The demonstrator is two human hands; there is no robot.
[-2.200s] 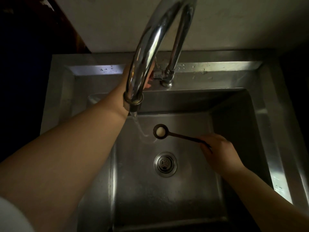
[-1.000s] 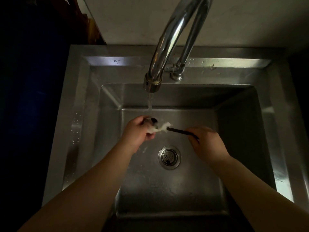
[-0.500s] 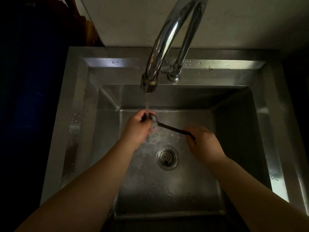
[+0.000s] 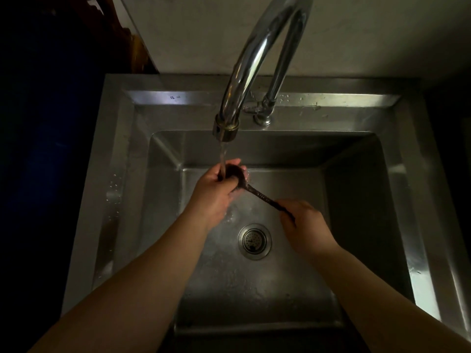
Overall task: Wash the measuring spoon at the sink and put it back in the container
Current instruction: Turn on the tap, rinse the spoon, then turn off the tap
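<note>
A dark measuring spoon (image 4: 257,192) with a long thin handle is held over the steel sink (image 4: 397,189). My right hand (image 4: 304,224) grips the end of the handle. My left hand (image 4: 216,193) is wrapped around the spoon's bowl, fingers on it, directly under the running stream from the curved chrome tap (image 4: 244,80). Water splashes over the bowl and my left fingers. No container is in view.
The round drain strainer (image 4: 254,241) lies in the wet basin floor below my hands. The tap's base and valve (image 4: 262,110) stand on the back ledge. A pale wall rises behind; both sides of the sink are dark.
My left hand left the tap valve and came down to the spoon's bowl under the stream. The white content seen in the bowl earlier is gone. My right hand kept hold of the handle.
</note>
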